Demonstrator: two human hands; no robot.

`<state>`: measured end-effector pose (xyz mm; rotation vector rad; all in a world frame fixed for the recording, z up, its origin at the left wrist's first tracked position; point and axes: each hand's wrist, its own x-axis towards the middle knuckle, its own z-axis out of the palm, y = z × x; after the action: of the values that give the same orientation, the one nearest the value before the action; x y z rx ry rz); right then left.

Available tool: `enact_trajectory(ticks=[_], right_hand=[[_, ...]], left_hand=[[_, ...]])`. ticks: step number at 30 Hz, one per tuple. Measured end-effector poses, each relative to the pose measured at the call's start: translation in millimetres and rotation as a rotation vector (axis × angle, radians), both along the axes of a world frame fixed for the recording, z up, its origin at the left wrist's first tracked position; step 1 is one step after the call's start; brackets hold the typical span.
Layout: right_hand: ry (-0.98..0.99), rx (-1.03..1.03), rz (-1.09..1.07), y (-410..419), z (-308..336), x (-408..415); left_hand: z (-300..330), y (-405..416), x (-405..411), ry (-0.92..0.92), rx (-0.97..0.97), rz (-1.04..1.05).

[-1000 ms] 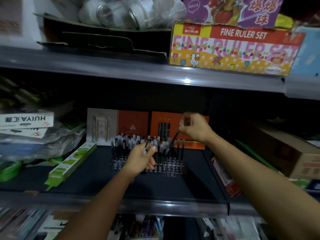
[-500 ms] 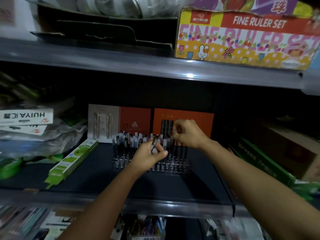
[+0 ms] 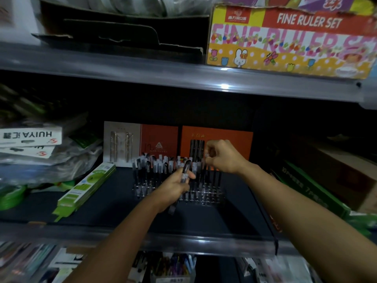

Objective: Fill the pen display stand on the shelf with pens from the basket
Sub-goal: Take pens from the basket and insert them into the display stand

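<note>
A clear pen display stand (image 3: 206, 196) sits on the dark middle shelf, with several black capped pens standing upright in it, mostly on its left side. My left hand (image 3: 173, 186) grips a small bunch of black pens (image 3: 184, 174) in front of the stand, their caps pointing up. My right hand (image 3: 221, 156) hovers over the stand's right rear and pinches the top of one pen (image 3: 206, 166) that stands in a slot. The basket is out of view.
Orange and beige pen boxes (image 3: 216, 137) lean behind the stand. A green box (image 3: 85, 186) lies to its left, white boxes (image 3: 30, 136) and bags further left. Green and brown cartons (image 3: 318, 180) crowd the right. A ruler set box (image 3: 289, 39) sits on the upper shelf.
My right hand came down from above the stand with one pen and now holds it upright in a slot. My left hand stayed in front, still gripping its pens.
</note>
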<state>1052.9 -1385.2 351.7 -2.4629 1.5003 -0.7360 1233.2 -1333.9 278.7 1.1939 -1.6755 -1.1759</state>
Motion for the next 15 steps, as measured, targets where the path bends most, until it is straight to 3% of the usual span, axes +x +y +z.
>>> enact_trajectory(ticks=[15], right_hand=[[0.223, 0.026, -0.048, -10.5, -13.3, 9.7]], left_hand=[[-6.8, -4.8, 1.1, 0.102, -0.124, 0.003]])
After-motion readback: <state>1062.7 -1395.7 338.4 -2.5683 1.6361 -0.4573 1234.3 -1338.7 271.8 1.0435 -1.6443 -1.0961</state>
